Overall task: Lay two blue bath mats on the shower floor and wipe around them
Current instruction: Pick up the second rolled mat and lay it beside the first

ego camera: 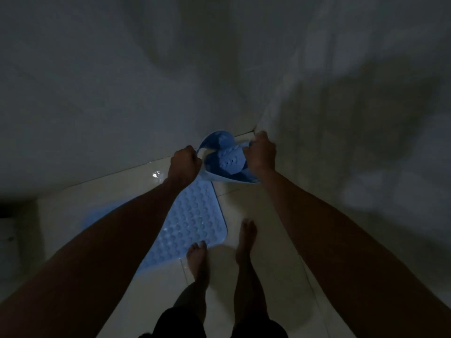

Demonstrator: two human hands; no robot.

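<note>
One blue bath mat [192, 223] with round bumps lies flat on the pale tiled shower floor [268, 228], partly hidden under my left forearm. A second blue bath mat [225, 159] hangs folded and curled in the air near the far corner of the shower. My left hand [184, 164] grips its left edge and my right hand [261, 152] grips its right edge, both held out in front of me. My bare feet stand on the tiles, the left toes [197, 252] touching the near edge of the flat mat.
White tiled walls [122, 93] meet in a corner just beyond my hands. The room is dim. A wet glint [156, 174] shows on the floor by the left wall. A dark shape [9, 215] sits at the far left edge.
</note>
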